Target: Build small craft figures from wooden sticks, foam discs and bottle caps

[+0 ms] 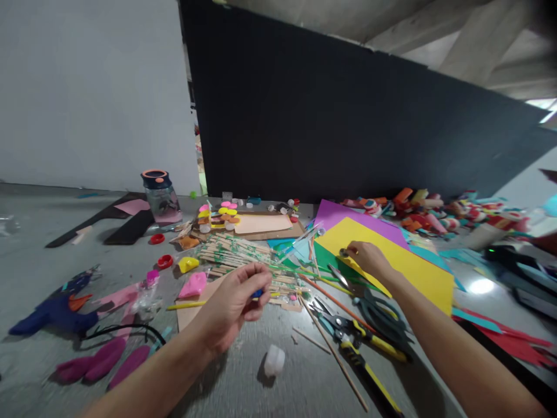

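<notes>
My left hand [238, 299] is closed above the near middle of the table, fingers curled round a small blue piece [257, 294] that is mostly hidden. Further out, over a yellow sheet [404, 273], my right hand [368, 256] pinches a small round greyish thing [343, 252]; its kind is too small to make out. Wrapped wooden sticks [230, 251] lie just beyond my left hand. To its left are a packet of pink clay [192, 285] and a yellow lump [188, 265]. A small white translucent piece [274, 360] rests nearer to me.
Large dark-handled scissors [378, 307] and yellow-handled pliers [354, 342] lie below my right forearm. A drinking bottle [161, 197] stands at the back left. Blue felt [56, 310] lies at left. Several colourful pieces [418, 212] are heaped at the back right, before a black panel [331, 116].
</notes>
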Demonstrator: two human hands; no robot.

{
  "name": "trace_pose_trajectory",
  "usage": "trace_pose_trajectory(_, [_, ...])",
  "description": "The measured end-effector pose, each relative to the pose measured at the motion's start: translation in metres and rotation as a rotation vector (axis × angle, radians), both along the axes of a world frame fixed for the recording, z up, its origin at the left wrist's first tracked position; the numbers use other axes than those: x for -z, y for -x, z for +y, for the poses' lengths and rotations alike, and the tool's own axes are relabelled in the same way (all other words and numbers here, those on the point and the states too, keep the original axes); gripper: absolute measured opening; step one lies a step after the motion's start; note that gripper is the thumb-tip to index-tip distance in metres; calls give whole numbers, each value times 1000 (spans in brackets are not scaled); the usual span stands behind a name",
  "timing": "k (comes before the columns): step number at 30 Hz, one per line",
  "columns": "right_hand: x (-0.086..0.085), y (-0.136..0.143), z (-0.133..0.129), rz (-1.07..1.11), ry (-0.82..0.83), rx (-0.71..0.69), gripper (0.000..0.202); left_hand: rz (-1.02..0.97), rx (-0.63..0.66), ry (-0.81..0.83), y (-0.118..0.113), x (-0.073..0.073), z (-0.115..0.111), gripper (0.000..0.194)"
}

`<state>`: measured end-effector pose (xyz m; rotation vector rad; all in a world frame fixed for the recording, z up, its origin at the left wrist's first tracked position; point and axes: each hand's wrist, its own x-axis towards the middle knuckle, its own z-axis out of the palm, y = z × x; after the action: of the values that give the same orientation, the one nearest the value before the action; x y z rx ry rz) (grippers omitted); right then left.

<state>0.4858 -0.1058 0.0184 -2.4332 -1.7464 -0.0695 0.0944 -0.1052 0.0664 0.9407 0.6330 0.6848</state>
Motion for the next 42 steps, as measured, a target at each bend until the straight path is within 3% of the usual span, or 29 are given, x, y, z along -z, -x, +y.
trace_pose_trajectory(6, [-11,36,1,49,-85,-154,19,123,17,-88,-5,11,1,31])
trace_pose_trajectory(11, [-7,70,16,65,-24,-317,22,158,-4,-126,-4,15,7,29])
trace_pose_trajectory(21, [9,59,32,180,28,-160,26,183,-12,-169,-5,17,10,27])
trace_pose_trajectory(28, [-11,80,17,601,-86,-242,32,239,-20,-261,-5,21,11,22])
trace_pose_trajectory(33, [-35,132,-25,1013,-89,-405,43,250,-14,-419,-5,13,1,40])
trace_pose_trajectory(38, [-50,188,-58,1474,-45,-504,32,250,-47,-560,-2,-2,-21,46])
trace_pose_trajectory(42, [-50,200,-59,1505,-74,-514,30,253,-83,-592,0,-5,-26,44])
